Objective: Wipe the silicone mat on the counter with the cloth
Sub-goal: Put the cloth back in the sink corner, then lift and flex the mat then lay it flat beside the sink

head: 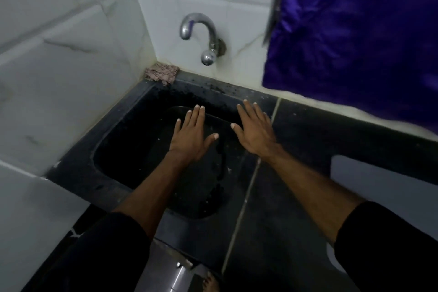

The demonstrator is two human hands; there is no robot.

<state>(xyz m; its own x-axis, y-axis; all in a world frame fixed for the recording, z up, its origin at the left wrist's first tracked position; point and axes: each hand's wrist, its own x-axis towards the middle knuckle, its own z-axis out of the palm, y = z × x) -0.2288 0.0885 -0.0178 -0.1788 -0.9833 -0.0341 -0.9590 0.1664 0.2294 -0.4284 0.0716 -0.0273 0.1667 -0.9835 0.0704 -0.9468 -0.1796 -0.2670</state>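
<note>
Lying dark against a dark sink and so proving hard to outline: a black silicone mat, resting partly inside the basin, its far edge curving just beyond the fingertips. Hovering or pressing over it with fingers straight and spread, gripping nothing: left hand; contact not quite discernible. Reaching flat over the sink's right rim, likewise splayed and empty: right hand. Sitting crumpled in the back corner of the surface, beside the wall tap: a patterned cloth. Hanging at upper right, cut off by the frame: purple fabric.
</note>
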